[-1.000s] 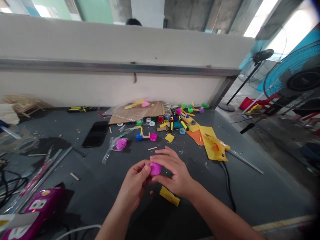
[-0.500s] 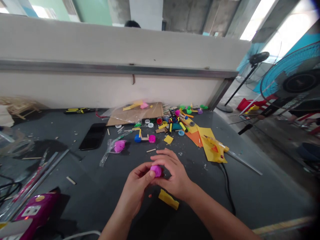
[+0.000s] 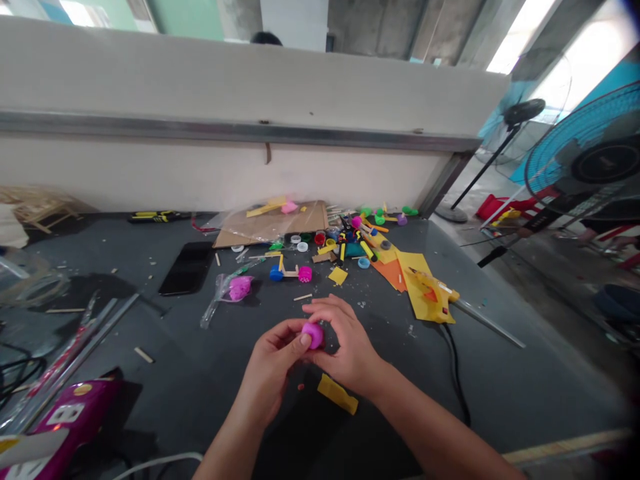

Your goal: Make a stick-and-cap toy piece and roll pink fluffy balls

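magenta plastic cap (image 3: 313,335) held just above the bench (image 3: 175,387), pinched in a narrow grip between left hand (image 3: 273,368) and right hand (image 3: 347,350), with left thumb and right fingertips closed on it. yellow card scrap (image 3: 338,394) lying just below both hands. already assembled further out on the bench: one stick frame (image 3: 290,273) with blue cap (image 3: 276,273) and pink cap (image 3: 305,274) at its ends. left unassembled farther back: heap of coloured caps and sticks (image 3: 345,243), plus pink piece in clear plastic bag (image 3: 241,287) off to the left.
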{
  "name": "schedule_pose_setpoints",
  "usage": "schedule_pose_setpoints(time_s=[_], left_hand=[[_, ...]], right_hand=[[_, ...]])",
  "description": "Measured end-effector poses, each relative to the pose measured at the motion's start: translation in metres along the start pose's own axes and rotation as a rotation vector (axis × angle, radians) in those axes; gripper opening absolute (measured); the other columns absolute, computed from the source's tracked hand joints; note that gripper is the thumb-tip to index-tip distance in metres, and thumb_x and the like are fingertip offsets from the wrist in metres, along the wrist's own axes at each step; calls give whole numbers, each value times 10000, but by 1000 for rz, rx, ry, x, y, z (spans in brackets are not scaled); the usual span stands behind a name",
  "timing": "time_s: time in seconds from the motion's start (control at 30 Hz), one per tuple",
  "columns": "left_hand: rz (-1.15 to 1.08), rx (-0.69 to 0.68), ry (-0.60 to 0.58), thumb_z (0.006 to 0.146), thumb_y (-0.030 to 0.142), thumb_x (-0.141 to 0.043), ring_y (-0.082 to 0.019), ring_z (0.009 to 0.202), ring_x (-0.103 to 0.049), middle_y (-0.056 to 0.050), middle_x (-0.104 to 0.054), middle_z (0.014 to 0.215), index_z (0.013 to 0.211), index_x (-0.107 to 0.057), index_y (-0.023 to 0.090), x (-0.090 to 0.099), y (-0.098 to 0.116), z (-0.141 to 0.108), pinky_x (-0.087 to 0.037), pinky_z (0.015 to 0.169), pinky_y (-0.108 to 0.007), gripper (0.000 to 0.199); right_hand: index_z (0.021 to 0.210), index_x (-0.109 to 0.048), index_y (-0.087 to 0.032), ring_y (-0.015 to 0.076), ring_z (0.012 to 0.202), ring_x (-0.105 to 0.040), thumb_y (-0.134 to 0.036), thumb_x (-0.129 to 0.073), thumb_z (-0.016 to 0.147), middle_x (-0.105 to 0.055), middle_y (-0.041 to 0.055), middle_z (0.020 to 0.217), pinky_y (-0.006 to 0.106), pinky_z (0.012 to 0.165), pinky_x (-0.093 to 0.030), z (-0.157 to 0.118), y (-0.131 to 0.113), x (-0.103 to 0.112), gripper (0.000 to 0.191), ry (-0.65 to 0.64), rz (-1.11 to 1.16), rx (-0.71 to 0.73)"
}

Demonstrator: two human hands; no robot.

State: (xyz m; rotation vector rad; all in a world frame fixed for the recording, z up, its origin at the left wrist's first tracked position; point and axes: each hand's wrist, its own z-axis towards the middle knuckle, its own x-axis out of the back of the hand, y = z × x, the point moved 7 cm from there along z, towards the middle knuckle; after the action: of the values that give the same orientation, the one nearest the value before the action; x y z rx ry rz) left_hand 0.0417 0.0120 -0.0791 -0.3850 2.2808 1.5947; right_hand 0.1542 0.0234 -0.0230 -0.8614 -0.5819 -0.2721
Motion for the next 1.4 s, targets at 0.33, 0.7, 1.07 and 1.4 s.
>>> schedule_pose_setpoints(time_s=[0.33, 0.7, 1.07, 1.4], left_hand=[[-71, 47, -10, 659, 274, -747, -77, 561, -534, -18, -618, 697, 822, -667, 128, -1, -3, 2, -432, 516, -166, 232], [-80, 35, 16, 647, 253, -758, -96, 638, -560, -33, -638, 753, 883, -667, 128, 1, -3, 3, -451, 569, -171, 282], [-114, 42, -26, 672, 277, -734, -101, 615, -571, -30, -645, 703, 811, -680, 128, 1, -7, 5, -449, 574, -178, 211], [-61, 83, 4, 623, 304, -763, -89, 497, -532, -12, -628, 644, 768, -670, 132, 0, -8, 3, -432, 486, -193, 244]], right_hand=[[1022, -536, -232, 210, 1135, -523, -385, -680, 726, -640, 41, 1105, 455, 1056, -293, -1, 2, -1, 364, -3, 8, 0], [1000, -560, -231, 227, 1140, -528, -450, -672, 716, -644, 59, 1112, 471, 1050, -289, 2, 6, -2, 375, -1, -45, -10], [1027, -564, -231, 234, 1206, -462, -376, -636, 750, -607, 60, 1178, 480, 1066, -264, 1, 3, -6, 321, -25, -73, 23], [1010, -540, -232, 225, 1193, -476, -395, -652, 738, -611, 60, 1162, 476, 1050, -294, 2, 6, -7, 336, -46, 12, -25]])
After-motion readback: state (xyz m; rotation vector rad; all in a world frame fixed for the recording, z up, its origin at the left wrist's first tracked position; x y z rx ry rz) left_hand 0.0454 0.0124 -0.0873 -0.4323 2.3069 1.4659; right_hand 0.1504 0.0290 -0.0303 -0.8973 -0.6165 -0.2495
